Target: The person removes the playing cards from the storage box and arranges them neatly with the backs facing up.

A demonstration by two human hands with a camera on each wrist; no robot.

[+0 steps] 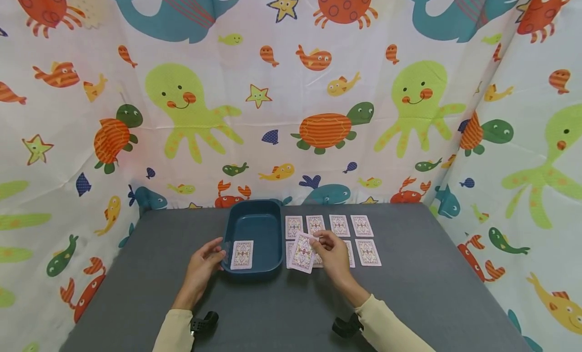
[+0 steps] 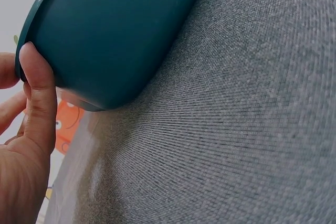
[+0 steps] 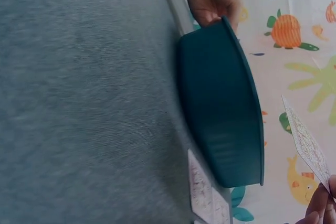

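Note:
A dark teal plastic tub (image 1: 264, 241) stands on the table with one playing card (image 1: 241, 255) lying face down at its left side. My left hand (image 1: 202, 266) grips the tub's left rim; in the left wrist view the thumb (image 2: 39, 72) presses the outer wall. To the right of the tub my right hand (image 1: 335, 258) pinches a playing card (image 1: 302, 253) by its edge, raised and patterned back up. Beneath and behind it, several face-down playing cards (image 1: 362, 225) lie in two rows. The held card and right hand partly cover the front row.
The grey tabletop (image 1: 273, 316) spreads around the tub and cards. A white cloth (image 1: 277, 165) printed with sea animals hangs behind the table and along both sides. Dark bands (image 1: 206, 321) sit on both wrists.

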